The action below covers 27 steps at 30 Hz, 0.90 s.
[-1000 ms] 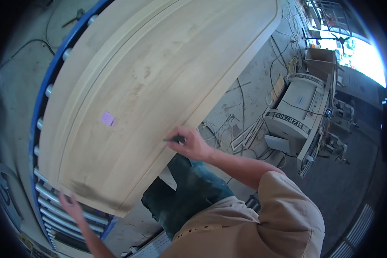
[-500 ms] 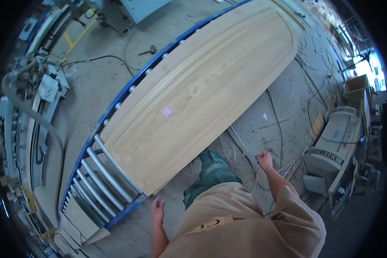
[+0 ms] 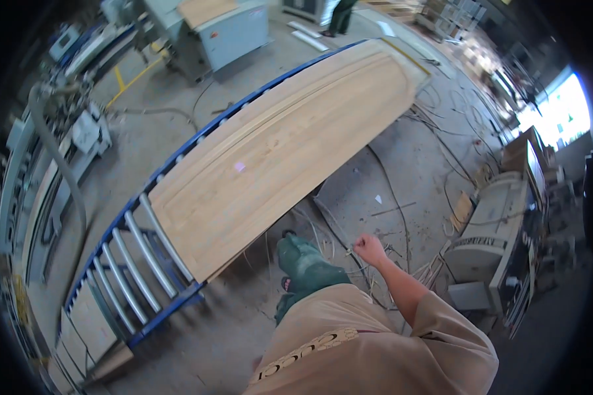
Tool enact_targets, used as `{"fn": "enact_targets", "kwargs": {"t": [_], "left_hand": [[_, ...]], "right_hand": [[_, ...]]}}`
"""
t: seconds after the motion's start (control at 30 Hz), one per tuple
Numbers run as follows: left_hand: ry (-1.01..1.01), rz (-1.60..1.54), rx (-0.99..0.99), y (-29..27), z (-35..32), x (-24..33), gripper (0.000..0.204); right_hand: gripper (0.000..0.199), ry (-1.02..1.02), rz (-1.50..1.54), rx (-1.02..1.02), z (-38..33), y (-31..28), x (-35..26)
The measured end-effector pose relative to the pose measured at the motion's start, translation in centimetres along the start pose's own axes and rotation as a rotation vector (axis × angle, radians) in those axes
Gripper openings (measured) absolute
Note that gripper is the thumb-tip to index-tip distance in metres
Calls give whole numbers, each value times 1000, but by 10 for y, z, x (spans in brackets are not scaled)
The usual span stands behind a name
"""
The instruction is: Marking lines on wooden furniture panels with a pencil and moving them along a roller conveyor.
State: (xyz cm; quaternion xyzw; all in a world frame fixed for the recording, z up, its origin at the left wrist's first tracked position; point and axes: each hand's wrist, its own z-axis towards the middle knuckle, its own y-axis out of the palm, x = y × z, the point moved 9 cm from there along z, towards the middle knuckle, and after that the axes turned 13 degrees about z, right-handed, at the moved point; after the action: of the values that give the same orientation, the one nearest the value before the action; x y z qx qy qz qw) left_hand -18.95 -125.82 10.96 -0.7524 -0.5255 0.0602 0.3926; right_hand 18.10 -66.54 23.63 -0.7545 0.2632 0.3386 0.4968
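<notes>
My right hand (image 3: 370,249) hangs in the air to the right of my green trousers, over the floor. Its fingers are curled closed, and whatever they may hold is too small to make out. My left hand is out of sight. Nearest in front of me lies a long, pale wooden door panel (image 3: 290,151) with a moulded border and a small pinkish label (image 3: 240,167) on its face. It rests flat on a blue-framed roller conveyor (image 3: 138,247), whose bare metal rollers show at the near left. Neither hand touches the panel.
Several flat boards (image 3: 89,329) lie at the conveyor's near left end. Cables (image 3: 392,181) trail across the floor at the right, beside a grey machine (image 3: 491,230). Another machine (image 3: 234,36) stands beyond the conveyor. A person's dark-trousered legs (image 3: 340,16) show at the far back.
My view has tilted up and shifted, showing more of the far floor and a person's legs. My left hand has gone from view. My right hand now appears farther left, its fingers still closed.
</notes>
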Motion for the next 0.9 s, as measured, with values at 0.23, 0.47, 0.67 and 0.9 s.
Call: {"fn": "enact_targets", "kwargs": {"t": [0.23, 0.47, 0.67, 0.9], "left_hand": [[-18, -127, -106, 23, 28, 4, 26], [-142, -795, 63, -67, 141, 113, 22], [-29, -599, 44, -110, 189, 251, 22], [19, -304, -44, -59, 168, 373, 19]], "right_hand": [[28, 319, -171, 116, -188, -65, 201], [25, 491, -309, 135, -253, -117, 271], [19, 380, 477, 500, -212, -163, 219], [13, 374, 349, 532, -214, -160, 384]]}}
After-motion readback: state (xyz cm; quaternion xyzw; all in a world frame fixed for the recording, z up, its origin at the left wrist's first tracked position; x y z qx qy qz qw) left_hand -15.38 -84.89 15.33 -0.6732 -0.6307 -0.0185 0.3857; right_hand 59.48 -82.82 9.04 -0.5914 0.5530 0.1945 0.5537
